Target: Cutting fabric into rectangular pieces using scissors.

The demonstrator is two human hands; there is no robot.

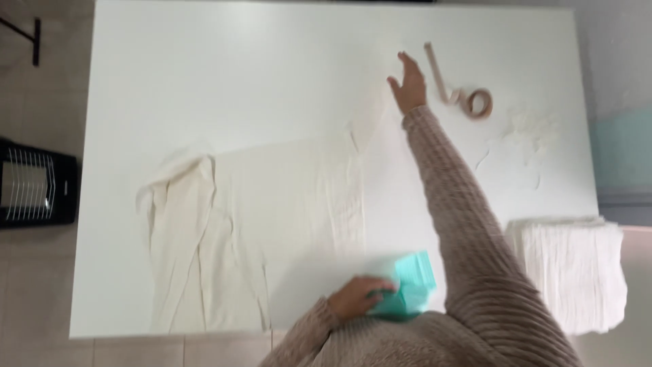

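Note:
A cream-white cloth point(258, 224) lies spread and partly folded over the white table point(204, 75). My right hand point(409, 85) is stretched far across the table with fingers apart, resting at the cloth's far right corner. My left hand point(360, 296) sits at the near edge, gripping a folded mint-green cloth point(414, 289). A beige measuring tape point(468, 98), partly coiled, lies just right of my right hand.
A stack of folded white cloths point(577, 268) sits at the table's near right corner. White thread scraps point(526, 139) lie near the tape. A black heater point(34, 183) stands on the floor to the left.

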